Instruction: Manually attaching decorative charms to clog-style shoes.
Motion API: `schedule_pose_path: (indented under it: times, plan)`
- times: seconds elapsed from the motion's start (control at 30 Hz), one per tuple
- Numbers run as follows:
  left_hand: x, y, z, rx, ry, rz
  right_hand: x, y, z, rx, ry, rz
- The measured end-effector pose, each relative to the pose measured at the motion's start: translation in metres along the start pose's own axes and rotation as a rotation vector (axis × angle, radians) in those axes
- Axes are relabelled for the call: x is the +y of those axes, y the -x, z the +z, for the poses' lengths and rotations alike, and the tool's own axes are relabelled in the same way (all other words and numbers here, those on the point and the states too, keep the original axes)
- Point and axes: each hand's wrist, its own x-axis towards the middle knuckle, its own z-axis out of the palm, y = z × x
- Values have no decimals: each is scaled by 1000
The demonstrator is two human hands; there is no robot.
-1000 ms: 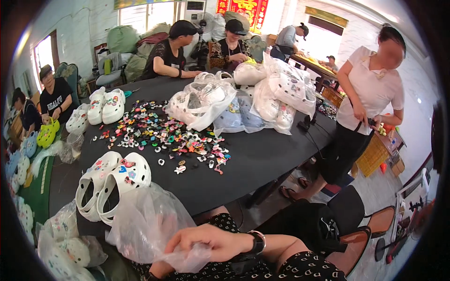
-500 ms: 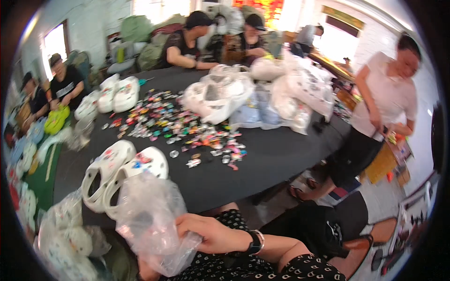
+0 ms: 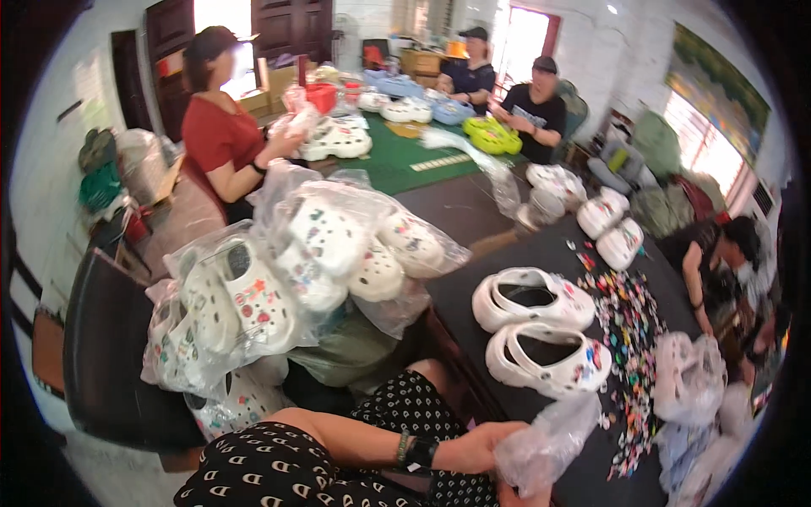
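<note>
A crumpled clear plastic bag is pinched in my left hand, low in the view at the table's near edge. The wrist carries a dark watch and a beaded bracelet. My right hand shows only as a sliver at the lower edge, against the bag; its fingers are hidden. Just beyond the bag, two white clogs stand side by side on the black table: the far clog and the near clog, both with colourful charms on their toes.
A heap of bagged white clogs rises at my left beside a black chair. Loose charms cover the table to the right, near more bagged clogs. Several people work around the table, one in a red top.
The view has swung to the left, bringing the heap of bagged clogs and the person in red into sight. The plastic bag no longer covers part of the near clog.
</note>
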Motion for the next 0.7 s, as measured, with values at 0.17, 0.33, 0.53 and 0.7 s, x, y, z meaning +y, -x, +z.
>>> schedule_pose_path:
  times: [0.17,0.33,0.53,0.7]
  plan:
    - [14,-14,-11,17,-232,212,-7,5,-53,209,60,-6]
    - [36,-22,-25,-171,-426,293,8,-11,-67,581,231,54]
    - [56,-30,-4,-445,-807,640,184,80,-48,309,488,-225]
    - [72,-30,1,-415,-802,718,50,-85,-10,236,219,-174]
